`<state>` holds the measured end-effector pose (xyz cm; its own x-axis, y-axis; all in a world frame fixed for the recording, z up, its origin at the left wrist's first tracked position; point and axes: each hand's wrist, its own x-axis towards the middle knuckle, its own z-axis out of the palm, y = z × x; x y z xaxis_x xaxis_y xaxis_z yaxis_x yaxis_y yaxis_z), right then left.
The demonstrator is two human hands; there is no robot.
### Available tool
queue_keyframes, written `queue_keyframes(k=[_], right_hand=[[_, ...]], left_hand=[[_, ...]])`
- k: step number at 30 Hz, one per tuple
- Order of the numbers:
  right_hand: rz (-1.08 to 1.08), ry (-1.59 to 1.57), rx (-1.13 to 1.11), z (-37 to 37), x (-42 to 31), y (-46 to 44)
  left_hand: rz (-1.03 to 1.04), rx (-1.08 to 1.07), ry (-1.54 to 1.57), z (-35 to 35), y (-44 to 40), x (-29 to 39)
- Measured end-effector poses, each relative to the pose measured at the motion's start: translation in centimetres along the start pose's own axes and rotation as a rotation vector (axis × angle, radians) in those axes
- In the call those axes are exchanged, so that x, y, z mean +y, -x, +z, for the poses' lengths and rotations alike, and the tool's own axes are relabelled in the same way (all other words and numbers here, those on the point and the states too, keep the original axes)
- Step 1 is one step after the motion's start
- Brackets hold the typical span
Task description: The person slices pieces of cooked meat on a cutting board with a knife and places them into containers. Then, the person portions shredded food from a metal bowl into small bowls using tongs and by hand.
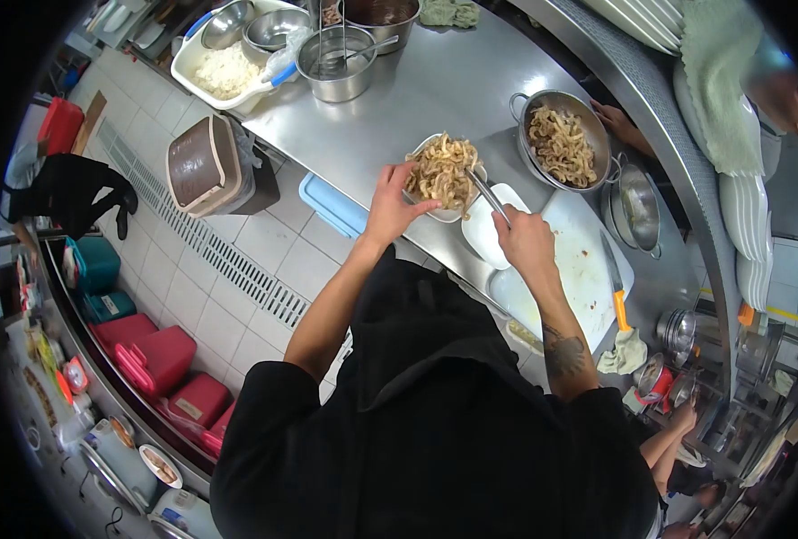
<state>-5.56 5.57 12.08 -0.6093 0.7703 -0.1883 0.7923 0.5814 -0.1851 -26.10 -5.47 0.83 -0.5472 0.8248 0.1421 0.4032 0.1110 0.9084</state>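
Note:
A small white container [412,199] stands at the counter's near edge, heaped with brown cooked strips [444,171], whose exact kind I cannot make out. My left hand [388,203] grips its left side, thumb along the near rim. In my right hand [527,241] are metal tongs [489,192], closed around by my fingers, with their tips at the right side of the heap. An empty-looking white dish [483,235] sits just right of the container, partly under my right hand. Beyond it, a metal colander [525,148] holds more of the same strips [561,148].
At right lie a white cutting board [583,260] and an orange-handled knife [618,292], with a cloth [624,352] by its handle. A metal pot [336,85] and a white tub [188,67] stand at the far left. Another person's hand [622,124] is near the colander.

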Motion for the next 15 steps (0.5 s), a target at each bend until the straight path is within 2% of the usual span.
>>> queue_keyframes(k=[4, 10, 15], right_hand=[[0.026, -0.056, 0.007, 2.8, 1.4, -0.5], [0.077, -0.162, -0.003, 6.7, 2.8, -1.0], [0.147, -0.220, 0.012, 3.3, 3.2, 0.0]], left_hand=[[-0.081, 0.002, -0.041, 0.9, 0.1, -0.1], [0.019, 0.044, -0.098, 2.3, 1.0, -1.1], [0.006, 0.070, -0.061, 1.0, 1.5, 0.3]])
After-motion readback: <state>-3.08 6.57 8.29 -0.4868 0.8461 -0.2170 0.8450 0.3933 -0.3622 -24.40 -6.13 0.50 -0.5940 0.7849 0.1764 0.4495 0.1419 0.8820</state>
